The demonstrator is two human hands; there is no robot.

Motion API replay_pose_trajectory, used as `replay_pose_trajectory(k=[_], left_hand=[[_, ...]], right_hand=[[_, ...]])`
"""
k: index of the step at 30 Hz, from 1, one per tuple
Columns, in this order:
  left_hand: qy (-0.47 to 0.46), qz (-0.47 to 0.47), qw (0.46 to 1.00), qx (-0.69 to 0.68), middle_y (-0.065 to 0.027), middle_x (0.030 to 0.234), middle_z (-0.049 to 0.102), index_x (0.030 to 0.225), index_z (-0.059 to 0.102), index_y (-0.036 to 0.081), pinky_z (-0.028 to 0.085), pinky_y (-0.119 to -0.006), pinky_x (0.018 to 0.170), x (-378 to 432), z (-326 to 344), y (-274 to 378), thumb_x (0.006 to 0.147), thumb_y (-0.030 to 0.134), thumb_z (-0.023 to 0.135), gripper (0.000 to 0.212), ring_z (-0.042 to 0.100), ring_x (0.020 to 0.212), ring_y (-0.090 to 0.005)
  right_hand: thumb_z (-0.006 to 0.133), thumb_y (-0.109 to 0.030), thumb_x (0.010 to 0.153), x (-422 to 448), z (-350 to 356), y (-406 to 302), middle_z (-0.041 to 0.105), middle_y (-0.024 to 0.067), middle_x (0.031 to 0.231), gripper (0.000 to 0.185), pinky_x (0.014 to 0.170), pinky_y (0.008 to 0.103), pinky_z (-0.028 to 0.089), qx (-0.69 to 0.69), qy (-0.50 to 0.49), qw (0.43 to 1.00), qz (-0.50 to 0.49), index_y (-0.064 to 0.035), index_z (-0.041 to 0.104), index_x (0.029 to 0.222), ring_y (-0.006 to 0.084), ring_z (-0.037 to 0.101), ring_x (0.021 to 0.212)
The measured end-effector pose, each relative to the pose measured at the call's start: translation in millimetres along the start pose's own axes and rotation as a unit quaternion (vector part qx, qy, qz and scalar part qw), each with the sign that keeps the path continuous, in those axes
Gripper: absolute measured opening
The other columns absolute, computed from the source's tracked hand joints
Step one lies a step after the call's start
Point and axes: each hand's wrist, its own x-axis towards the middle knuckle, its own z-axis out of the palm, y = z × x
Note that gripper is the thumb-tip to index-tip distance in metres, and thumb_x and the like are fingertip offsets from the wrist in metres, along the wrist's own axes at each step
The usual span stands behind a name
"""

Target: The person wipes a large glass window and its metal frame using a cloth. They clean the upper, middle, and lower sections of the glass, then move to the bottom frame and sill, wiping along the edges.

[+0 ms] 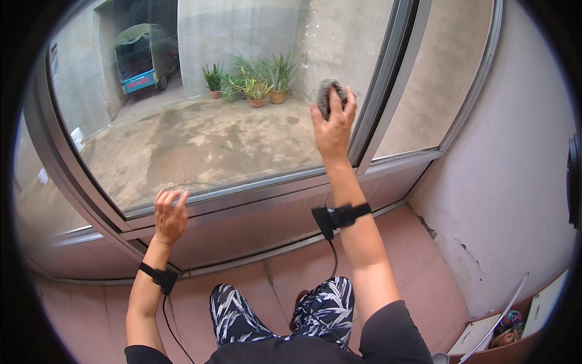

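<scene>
My right hand (334, 129) presses a grey cloth or scrubbing pad (326, 93), its exact kind unclear, against the upper right part of a large window pane (218, 145). The fingers spread over the pad. Lower on the left, my left hand (170, 216) is at the bottom rail of the aluminium window frame (254, 193), fingers bent and apart with nothing in them. Whether its fingertips touch the glass I cannot tell. Each forearm wears a black strap (348, 215) with a small device and a cable.
A pink wall (500, 159) with chipped plaster stands to the right. At lower right are an open box or cabinet (529, 318) and a thin pale rod (495, 323). Beyond the glass are potted plants (257, 91) and a parked three-wheeled vehicle (138, 63). Pink floor tiles (236, 273) lie below.
</scene>
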Motion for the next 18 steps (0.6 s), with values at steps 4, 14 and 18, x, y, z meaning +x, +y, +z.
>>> replay_pose_trajectory(k=[4, 14, 18], left_hand=[[0.004, -0.075, 0.996, 0.042, -0.0099, 0.11, 0.054, 0.115, 0.058, 0.008, 0.037, -0.044, 0.097, -61, 18, -34, 0.08, 0.001, 0.062, 0.036, 0.049, 0.109, -0.0293], [0.077, -0.053, 0.991, 0.096, -0.0082, 0.108, 0.055, 0.105, 0.056, 0.01, 0.038, -0.042, 0.092, -95, 54, -40, 0.084, 0.002, 0.061, 0.023, 0.05, 0.105, -0.0287], [0.084, -0.061, 0.99, 0.091, -0.0079, 0.108, 0.056, 0.105, 0.057, 0.011, 0.038, -0.041, 0.093, -98, 58, -39, 0.084, 0.001, 0.061, 0.023, 0.051, 0.105, -0.0283]], right_hand=[[0.071, -0.01, 0.082, -16, 30, 7, 0.047, 0.0178, 0.123, 0.035, 0.09, 0.0477, 0.043, -0.039, 0.055, 0.997, -0.036, -0.0062, 0.058, 0.113, 0.0392, 0.047, 0.108], [0.07, -0.004, 0.08, -156, 37, 63, 0.051, 0.0144, 0.12, 0.03, 0.092, 0.0472, 0.039, -0.041, 0.049, 0.997, 0.042, -0.0078, 0.059, 0.108, 0.0359, 0.048, 0.109], [0.072, -0.014, 0.082, -195, 24, 78, 0.057, 0.0103, 0.117, 0.027, 0.091, 0.0463, 0.041, -0.113, 0.009, 0.991, 0.074, -0.0104, 0.064, 0.108, 0.0328, 0.053, 0.105]])
